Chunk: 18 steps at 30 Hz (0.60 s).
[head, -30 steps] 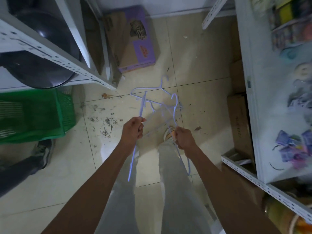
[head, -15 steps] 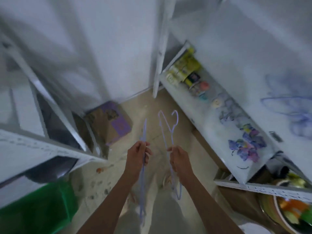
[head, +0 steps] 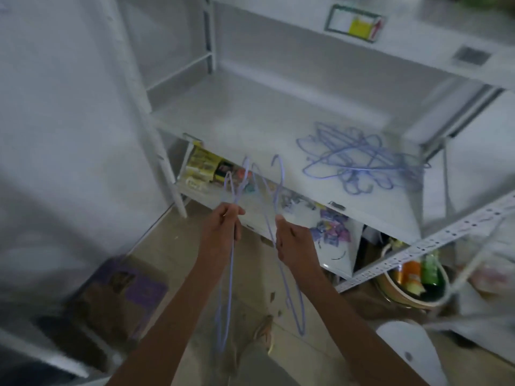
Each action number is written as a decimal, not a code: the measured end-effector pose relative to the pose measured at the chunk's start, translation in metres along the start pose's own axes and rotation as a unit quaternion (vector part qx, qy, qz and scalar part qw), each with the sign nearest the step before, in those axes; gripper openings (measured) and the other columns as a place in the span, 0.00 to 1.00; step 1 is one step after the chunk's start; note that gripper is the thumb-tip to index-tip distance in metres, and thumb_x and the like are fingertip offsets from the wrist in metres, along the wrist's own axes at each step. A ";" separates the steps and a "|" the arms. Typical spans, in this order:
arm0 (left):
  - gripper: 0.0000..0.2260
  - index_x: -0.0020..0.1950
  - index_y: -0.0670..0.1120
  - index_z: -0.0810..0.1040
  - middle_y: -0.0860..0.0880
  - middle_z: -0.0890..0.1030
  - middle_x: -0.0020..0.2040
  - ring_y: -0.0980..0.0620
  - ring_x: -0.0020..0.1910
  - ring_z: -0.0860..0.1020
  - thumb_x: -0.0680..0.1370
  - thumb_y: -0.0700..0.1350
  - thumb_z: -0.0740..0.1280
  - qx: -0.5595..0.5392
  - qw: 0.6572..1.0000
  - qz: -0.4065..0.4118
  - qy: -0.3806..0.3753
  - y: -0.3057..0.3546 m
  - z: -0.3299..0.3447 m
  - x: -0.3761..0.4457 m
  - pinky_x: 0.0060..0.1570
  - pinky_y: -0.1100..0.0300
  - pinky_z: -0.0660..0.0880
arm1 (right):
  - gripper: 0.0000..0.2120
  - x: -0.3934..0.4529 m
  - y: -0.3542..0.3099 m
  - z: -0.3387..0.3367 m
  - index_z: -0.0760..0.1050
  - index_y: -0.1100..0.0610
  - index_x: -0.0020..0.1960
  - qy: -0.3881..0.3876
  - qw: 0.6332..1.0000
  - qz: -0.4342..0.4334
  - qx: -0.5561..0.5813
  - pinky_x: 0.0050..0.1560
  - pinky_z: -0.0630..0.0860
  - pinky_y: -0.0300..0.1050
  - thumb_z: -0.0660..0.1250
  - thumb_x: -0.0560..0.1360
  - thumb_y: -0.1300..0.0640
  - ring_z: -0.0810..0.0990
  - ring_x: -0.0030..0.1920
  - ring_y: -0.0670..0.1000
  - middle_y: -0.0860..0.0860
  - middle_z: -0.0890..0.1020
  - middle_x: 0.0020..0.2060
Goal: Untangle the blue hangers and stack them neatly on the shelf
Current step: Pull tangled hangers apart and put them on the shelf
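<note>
My left hand (head: 224, 228) grips a thin blue hanger (head: 230, 277) that hangs almost straight down, its hook rising above my fist. My right hand (head: 291, 238) is closed on a second blue hanger (head: 291, 296), whose hook curls up at about the shelf's front edge. The two hangers hang apart below my hands; their upper wires lie close together between my fists. A tangled pile of blue hangers (head: 362, 160) lies on the white shelf (head: 250, 121), to the right of and beyond my hands.
A lower shelf holds yellow packets (head: 202, 162) and small purple items (head: 333, 232). A cardboard box with purple print (head: 125, 293) sits on the floor at left. A perforated metal rail (head: 426, 240) and a bowl with bottles (head: 415, 280) are at right.
The view has swung up from the floor to the shelf. My hands have risen with the hangers, which now hang as two separate pieces in front of the shelf.
</note>
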<state>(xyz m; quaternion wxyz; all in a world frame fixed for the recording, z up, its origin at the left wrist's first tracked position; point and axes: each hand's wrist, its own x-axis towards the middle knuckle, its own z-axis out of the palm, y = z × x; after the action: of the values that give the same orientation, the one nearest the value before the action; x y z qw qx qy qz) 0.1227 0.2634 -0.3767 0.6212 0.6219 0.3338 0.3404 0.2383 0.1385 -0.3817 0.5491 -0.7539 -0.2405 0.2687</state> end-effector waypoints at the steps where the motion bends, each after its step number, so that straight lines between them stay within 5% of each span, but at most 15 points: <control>1: 0.14 0.49 0.37 0.78 0.49 0.72 0.25 0.51 0.23 0.68 0.86 0.44 0.58 -0.002 1.000 0.010 -0.015 0.005 0.010 0.009 0.26 0.58 0.67 | 0.30 0.007 -0.004 -0.006 0.63 0.49 0.25 0.010 1.000 -0.003 0.003 0.30 0.65 0.47 0.61 0.84 0.41 0.65 0.22 0.51 0.48 0.64 0.20; 10: 0.16 0.50 0.30 0.77 0.48 0.70 0.23 0.49 0.22 0.66 0.86 0.40 0.56 -0.007 0.998 0.010 -0.069 0.026 0.091 0.101 0.26 0.59 0.64 | 0.32 0.096 -0.016 -0.065 0.62 0.52 0.21 0.076 0.995 0.003 0.059 0.25 0.64 0.38 0.61 0.81 0.41 0.65 0.18 0.49 0.53 0.64 0.18; 18: 0.13 0.46 0.40 0.77 0.51 0.69 0.23 0.51 0.22 0.64 0.86 0.41 0.58 0.042 0.993 0.046 -0.101 0.018 0.153 0.180 0.25 0.56 0.62 | 0.29 0.167 -0.015 -0.126 0.60 0.55 0.28 0.119 0.989 0.032 0.085 0.25 0.60 0.40 0.62 0.85 0.48 0.60 0.21 0.47 0.51 0.61 0.21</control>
<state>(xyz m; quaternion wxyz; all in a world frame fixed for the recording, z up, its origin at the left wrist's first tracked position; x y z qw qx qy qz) 0.3490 0.3302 -0.3568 0.6084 0.6938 0.2541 0.2897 0.4453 0.1639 -0.3593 0.6270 -0.7384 -0.1254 0.2145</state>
